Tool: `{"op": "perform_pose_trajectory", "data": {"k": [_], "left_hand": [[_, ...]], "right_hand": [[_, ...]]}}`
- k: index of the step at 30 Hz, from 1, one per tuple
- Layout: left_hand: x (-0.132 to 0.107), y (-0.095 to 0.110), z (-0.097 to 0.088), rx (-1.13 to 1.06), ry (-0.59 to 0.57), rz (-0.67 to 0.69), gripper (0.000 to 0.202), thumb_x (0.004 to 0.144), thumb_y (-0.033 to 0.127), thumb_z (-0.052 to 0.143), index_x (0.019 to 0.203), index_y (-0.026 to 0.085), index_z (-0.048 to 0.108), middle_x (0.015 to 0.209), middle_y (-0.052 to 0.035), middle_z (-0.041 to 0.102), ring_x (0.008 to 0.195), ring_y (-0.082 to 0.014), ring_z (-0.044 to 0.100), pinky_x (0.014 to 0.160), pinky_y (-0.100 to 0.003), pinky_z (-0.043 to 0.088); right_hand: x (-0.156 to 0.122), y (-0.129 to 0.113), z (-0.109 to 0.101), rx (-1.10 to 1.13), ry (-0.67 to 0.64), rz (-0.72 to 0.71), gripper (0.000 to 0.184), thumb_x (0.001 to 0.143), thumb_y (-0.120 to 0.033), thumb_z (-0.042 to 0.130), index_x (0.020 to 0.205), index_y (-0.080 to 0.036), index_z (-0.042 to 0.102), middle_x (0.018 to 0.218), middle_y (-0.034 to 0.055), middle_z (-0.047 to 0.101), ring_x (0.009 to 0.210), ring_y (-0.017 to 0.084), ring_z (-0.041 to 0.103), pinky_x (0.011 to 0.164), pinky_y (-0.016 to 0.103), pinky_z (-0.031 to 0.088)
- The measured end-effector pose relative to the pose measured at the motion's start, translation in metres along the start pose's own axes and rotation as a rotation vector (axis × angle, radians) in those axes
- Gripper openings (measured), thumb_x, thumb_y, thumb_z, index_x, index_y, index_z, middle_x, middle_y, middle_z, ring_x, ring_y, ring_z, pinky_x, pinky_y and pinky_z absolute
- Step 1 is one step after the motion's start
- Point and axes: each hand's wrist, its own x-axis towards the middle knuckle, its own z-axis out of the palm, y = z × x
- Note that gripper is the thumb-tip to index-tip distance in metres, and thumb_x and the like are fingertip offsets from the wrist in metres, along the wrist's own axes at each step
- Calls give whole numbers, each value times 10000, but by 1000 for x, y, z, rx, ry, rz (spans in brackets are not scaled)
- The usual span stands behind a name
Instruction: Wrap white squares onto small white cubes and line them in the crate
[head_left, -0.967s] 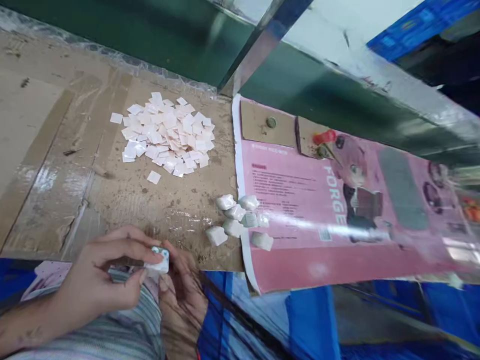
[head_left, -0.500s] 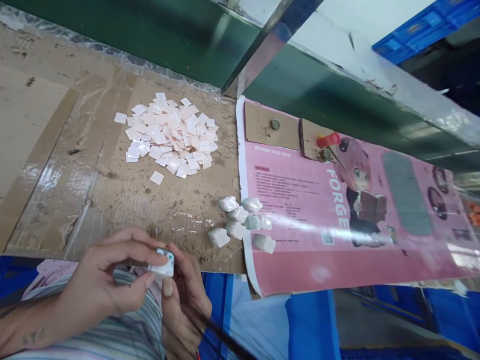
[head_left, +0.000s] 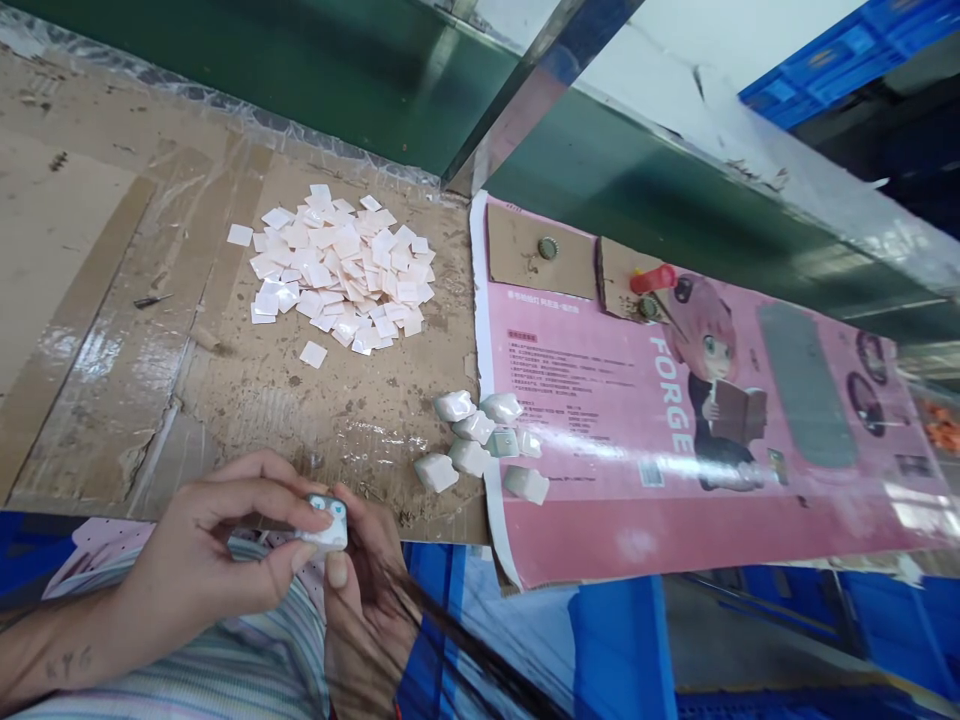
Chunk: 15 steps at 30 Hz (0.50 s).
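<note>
Between the fingertips of both hands is a small white block with blue-green marks (head_left: 330, 532), just off the table's front edge. My left hand (head_left: 217, 545) pinches it from the left with thumb and forefinger. On its other side my right hand (head_left: 371, 590) grips it, partly behind loose strands of hair. To the right of the hands lies a group of several similar white blocks (head_left: 436, 473), one of them with a pale green face (head_left: 502, 443). Farther back, a heap of small pale square pieces (head_left: 352, 265) is spread on the cardboard.
Worn brown cardboard (head_left: 247, 400) covers the left of the table, a pink printed sheet (head_left: 585, 540) the right. Two cardboard pieces hold bottle caps (head_left: 548, 247) and a red tube (head_left: 652, 279). A metal post (head_left: 525, 100) rises at the back. Blue crates (head_left: 622, 640) stand below.
The block has tilted slightly between the fingers, showing more of its marked face. Hair has swung across the right hand. The view has shifted a little.
</note>
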Motion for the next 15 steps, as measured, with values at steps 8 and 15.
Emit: {"op": "perform_pose_trajectory", "data": {"k": [8, 15], "left_hand": [[-1, 5, -3, 122, 2, 84, 77, 825, 447, 773, 875, 388, 764, 896, 66, 727, 838, -89, 730, 767, -92, 578], [-10, -13, -16, 305, 36, 206, 77, 872, 408, 732, 905, 339, 727, 987, 73, 693, 877, -66, 709, 792, -82, 564]], "right_hand": [[-2, 0, 4, -66, 17, -70, 334, 979, -375, 578, 1310, -376, 621, 979, 5, 640, 848, 117, 655, 725, 192, 572], [-1, 3, 7, -32, -20, -83, 349, 951, -382, 592, 1290, -319, 646, 1012, 56, 648, 857, 165, 677, 738, 260, 606]]}}
